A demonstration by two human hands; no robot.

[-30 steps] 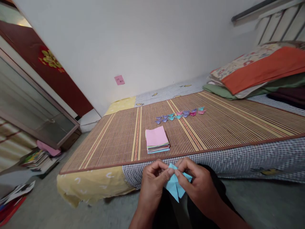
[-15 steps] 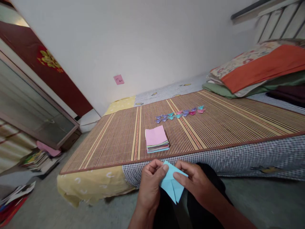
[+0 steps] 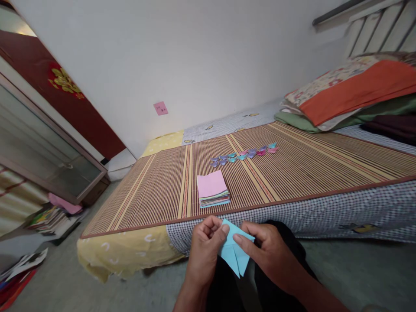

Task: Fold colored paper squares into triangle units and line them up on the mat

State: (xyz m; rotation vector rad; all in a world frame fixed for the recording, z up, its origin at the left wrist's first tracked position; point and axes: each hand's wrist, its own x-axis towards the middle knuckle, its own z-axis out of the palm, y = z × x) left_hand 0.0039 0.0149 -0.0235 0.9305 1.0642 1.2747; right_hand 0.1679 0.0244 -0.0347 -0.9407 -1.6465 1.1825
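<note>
Between my hands is a light-blue sheet of folded origami paper (image 3: 234, 253), held over my lap in front of the bed edge. Its lower end splits into two pointed flaps with a slit between them. My left hand (image 3: 208, 245) pinches the left upper edge between thumb and fingers. Closed on the right side, my right hand (image 3: 264, 245) has its thumb lying across the paper's face and its fingers behind. Just beyond, a stack of coloured paper (image 3: 212, 186) with a pink sheet on top lies on the striped mat (image 3: 156, 186).
Two rows of small folded paper pieces (image 3: 242, 156) in purple, blue and pink lie farther back on the mat. Folded bedding (image 3: 354, 95) is piled at the right. A pink note (image 3: 160, 108) is on the wall. Magazines (image 3: 48, 221) are stacked at the left.
My right thumb has slid slightly left across the blue paper. The grip of both hands is otherwise the same, and the view has shifted a little.
</note>
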